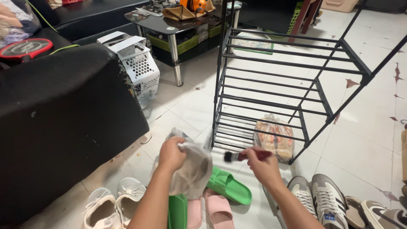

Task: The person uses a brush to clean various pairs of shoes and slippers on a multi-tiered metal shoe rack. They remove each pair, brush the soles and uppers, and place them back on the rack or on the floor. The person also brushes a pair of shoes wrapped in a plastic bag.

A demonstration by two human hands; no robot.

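Before black metal rack (271, 80): left hand (170, 153) clenched on crinkly clear-bagged shoe (193, 169); right hand (263, 163) pinching red-handled brush (243, 156), bristles near bag. Inside rack, glossy orange-patterned plastic package (274, 138). Below, smooth green slides (229, 186).

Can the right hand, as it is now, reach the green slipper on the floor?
Probably yes. The right hand holds a small brush, so it is occupied, but the green slipper lies just below it on the floor with nothing between them.
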